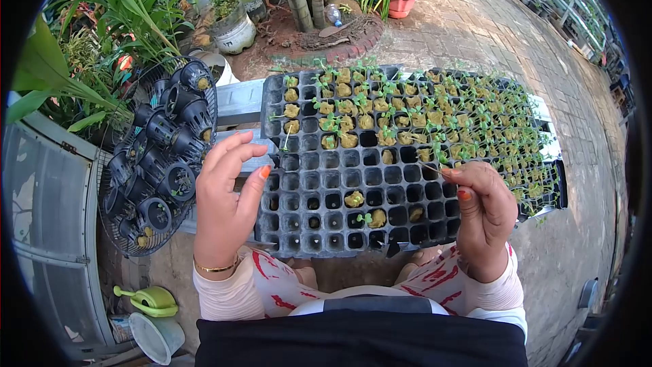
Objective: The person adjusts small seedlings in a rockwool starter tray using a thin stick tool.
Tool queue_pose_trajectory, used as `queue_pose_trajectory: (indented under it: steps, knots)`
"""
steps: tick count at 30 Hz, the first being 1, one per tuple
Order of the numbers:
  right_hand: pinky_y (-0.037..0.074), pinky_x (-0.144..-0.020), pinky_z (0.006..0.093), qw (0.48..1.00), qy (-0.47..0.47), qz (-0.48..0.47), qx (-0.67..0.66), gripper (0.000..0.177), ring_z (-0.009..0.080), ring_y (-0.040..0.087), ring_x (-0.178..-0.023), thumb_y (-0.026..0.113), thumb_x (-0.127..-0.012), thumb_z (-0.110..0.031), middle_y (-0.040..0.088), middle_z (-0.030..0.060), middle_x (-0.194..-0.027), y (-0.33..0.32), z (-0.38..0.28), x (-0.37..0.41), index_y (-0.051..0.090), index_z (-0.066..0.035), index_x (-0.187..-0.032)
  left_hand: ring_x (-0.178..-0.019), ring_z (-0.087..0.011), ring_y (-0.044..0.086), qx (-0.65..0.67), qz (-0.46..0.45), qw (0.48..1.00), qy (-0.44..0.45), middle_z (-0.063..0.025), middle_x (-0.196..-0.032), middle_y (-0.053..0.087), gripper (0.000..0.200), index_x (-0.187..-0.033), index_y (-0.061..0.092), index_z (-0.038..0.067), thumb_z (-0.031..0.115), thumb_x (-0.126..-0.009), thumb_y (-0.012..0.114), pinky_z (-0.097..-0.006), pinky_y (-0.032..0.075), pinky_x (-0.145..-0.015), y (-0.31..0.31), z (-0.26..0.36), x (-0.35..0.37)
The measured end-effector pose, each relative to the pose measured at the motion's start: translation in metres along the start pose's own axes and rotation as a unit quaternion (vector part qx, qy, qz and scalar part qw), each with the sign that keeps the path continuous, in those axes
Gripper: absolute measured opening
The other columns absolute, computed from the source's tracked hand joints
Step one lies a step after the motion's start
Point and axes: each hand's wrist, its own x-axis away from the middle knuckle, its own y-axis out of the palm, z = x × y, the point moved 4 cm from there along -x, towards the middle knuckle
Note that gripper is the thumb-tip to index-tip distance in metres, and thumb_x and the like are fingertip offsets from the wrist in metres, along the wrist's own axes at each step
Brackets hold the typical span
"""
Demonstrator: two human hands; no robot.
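Observation:
A black seedling tray (312,180) lies across a metal bench, its back and right cells filled with brown plugs and green seedlings (435,112), many front cells bare. Over the tray's left edge, my left hand (227,197) is raised with thumb and fingers apart, holding nothing. My right hand (485,211) is above the front right cells, thumb and forefinger pinched on a thin seedling stem whose leaves show near the fingertips. Two loose plugs (354,198) sit among the front cells, one with a small sprout.
To the left, a wire basket (212,102) holds several black net pots (180,180). A green watering can (155,301) and a pale bucket (153,340) stand at lower left. Behind are a white pot (234,32), tree trunks and a red planter (405,1).

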Motion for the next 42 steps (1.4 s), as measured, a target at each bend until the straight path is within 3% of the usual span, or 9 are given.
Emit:
queue_pose_trajectory:
  steps: [7,9,13,21,33,36,38,40,42]
  knots:
    - [0.048,-0.070,0.0345,0.999,-0.047,0.015,0.017,0.007,0.0263,0.062,-0.073,0.060,-0.085,-0.002,0.064,0.0119,-0.083,0.002,-0.004,-0.001,0.061,0.002,-0.092,-0.097,-0.0293,0.061,0.031,0.018,0.998,-0.047,-0.0173,-0.108,0.061,0.020,-0.100,0.062,-0.002,0.000,-0.079,0.061,-0.0358,0.046,-0.085,0.006,-0.018,0.000]
    - [0.048,-0.070,0.0346,0.999,-0.047,0.016,0.016,0.007,0.0264,0.062,-0.073,0.060,-0.085,-0.001,0.064,0.0121,-0.084,0.003,-0.004,-0.001,0.061,0.002,-0.092,-0.092,-0.0280,0.061,0.072,-0.001,0.989,-0.125,-0.0164,-0.105,0.062,0.022,-0.101,0.062,-0.002,0.001,-0.079,0.062,-0.0341,0.048,-0.079,0.009,-0.020,0.000]
    - [0.048,-0.070,0.0343,0.999,-0.046,0.001,0.021,0.008,0.0265,0.062,-0.073,0.061,-0.083,0.001,0.064,0.0125,-0.084,0.003,-0.005,-0.002,0.061,0.002,-0.091,-0.089,-0.0266,0.061,0.070,0.000,0.990,-0.123,-0.0157,-0.104,0.062,0.022,-0.101,0.063,-0.001,0.002,-0.079,0.062,-0.0321,0.049,-0.074,0.013,-0.023,-0.001]
    - [0.049,-0.069,0.0335,0.999,-0.049,-0.010,0.023,0.010,0.0265,0.062,-0.073,0.062,-0.081,0.002,0.064,0.0138,-0.083,0.002,-0.002,-0.002,0.061,0.002,-0.091,-0.099,-0.0310,0.057,0.024,-0.003,0.998,-0.065,-0.0159,-0.104,0.062,0.018,-0.095,0.064,0.001,0.004,-0.077,0.064,-0.0372,0.042,-0.088,0.024,-0.023,-0.009]
    - [0.048,-0.067,0.0321,0.999,-0.047,-0.014,0.010,0.012,0.0253,0.062,-0.072,0.063,-0.081,0.003,0.064,0.0126,-0.082,0.000,-0.002,-0.004,0.062,0.003,-0.092,-0.103,-0.0320,0.053,0.013,-0.029,0.998,-0.057,-0.0164,-0.110,0.057,0.020,-0.097,0.065,0.003,0.013,-0.079,0.069,-0.0394,0.040,-0.089,0.032,-0.016,-0.013]
    - [0.048,-0.066,0.0306,1.000,-0.007,-0.017,-0.019,0.010,0.0234,0.061,-0.072,0.062,-0.082,0.002,0.065,0.0121,-0.082,0.000,-0.004,-0.011,0.062,0.002,-0.092,-0.101,-0.0315,0.053,0.039,-0.026,0.998,-0.047,-0.0160,-0.109,0.056,0.020,-0.096,0.065,0.003,0.013,-0.079,0.069,-0.0390,0.039,-0.089,0.032,-0.019,-0.015]
    - [0.048,-0.065,0.0293,0.994,0.063,-0.053,-0.075,0.009,0.0208,0.061,-0.071,0.062,-0.084,0.001,0.065,0.0111,-0.083,0.003,-0.008,-0.024,0.063,0.000,-0.092,-0.100,-0.0311,0.053,0.047,-0.022,0.998,-0.046,-0.0157,-0.106,0.057,0.018,-0.096,0.065,0.003,0.011,-0.081,0.066,-0.0389,0.039,-0.089,0.031,-0.020,-0.017]
    - [0.048,-0.062,0.0291,0.992,0.055,-0.078,-0.086,0.009,0.0196,0.061,-0.069,0.062,-0.084,0.000,0.065,0.0100,-0.083,0.011,-0.018,-0.046,0.063,0.000,-0.092,-0.095,-0.0210,0.055,0.040,-0.032,0.999,-0.013,-0.0115,-0.106,0.058,0.018,-0.100,0.065,0.002,0.010,-0.084,0.061,-0.0292,0.045,-0.076,0.029,-0.021,-0.020]
    - [0.048,-0.061,0.0299,0.987,0.028,-0.107,-0.113,0.008,0.0202,0.061,-0.066,0.060,-0.083,0.003,0.065,0.0108,-0.078,0.027,-0.028,-0.070,0.063,0.001,-0.090,-0.091,-0.0198,0.057,0.046,-0.032,0.998,-0.003,-0.0113,-0.104,0.059,0.017,-0.100,0.065,0.001,0.008,-0.085,0.060,-0.0279,0.046,-0.073,0.023,-0.019,-0.025]
